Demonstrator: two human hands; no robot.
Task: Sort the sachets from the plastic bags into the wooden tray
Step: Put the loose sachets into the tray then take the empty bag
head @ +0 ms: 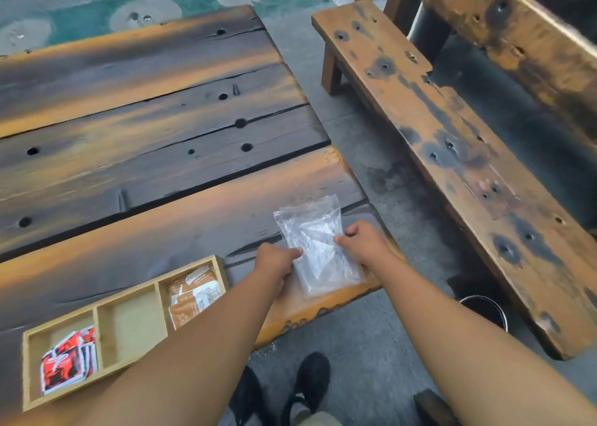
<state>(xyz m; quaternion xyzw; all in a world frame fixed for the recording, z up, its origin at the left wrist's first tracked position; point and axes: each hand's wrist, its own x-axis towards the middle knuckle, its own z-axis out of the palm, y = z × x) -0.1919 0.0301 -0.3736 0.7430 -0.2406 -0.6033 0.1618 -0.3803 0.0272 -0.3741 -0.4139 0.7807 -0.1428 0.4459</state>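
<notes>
Fingers (295,251) of both hands pinch plastic bag (318,247), long axis pointing away.

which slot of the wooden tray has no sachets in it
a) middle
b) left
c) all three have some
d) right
a: the middle compartment of the wooden tray shows only bare wood, while red sachets lie in the left one and orange sachets in the right one.

A clear plastic bag (318,247) lies on the dark plank table's (145,118) near right corner — pale three-compartment wooden tray (27,370) to its left, worn wooden bench (452,141) to its right.
</notes>
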